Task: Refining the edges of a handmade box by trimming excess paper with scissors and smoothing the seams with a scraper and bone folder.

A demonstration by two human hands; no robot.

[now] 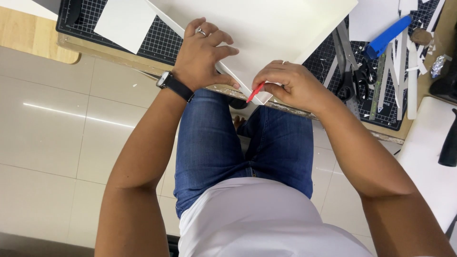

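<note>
A large white foam board piece point(257, 33) lies on the black cutting mat point(166, 43), its near corner jutting over the table edge. My left hand point(204, 54), with a ring and a black wristwatch, presses flat on the board's left side wall. My right hand point(290, 83) grips a small red tool point(255, 91) whose tip rests at the board's near corner, beside a thin upright white strip.
A separate white sheet point(124, 21) lies on the mat at left. Scissors point(350, 78), a blue cutter point(388, 35), a metal ruler point(378, 83) and several white offcut strips point(412, 78) sit at right. A black tool point(450, 143) rests on a white surface at far right. Tiled floor lies below.
</note>
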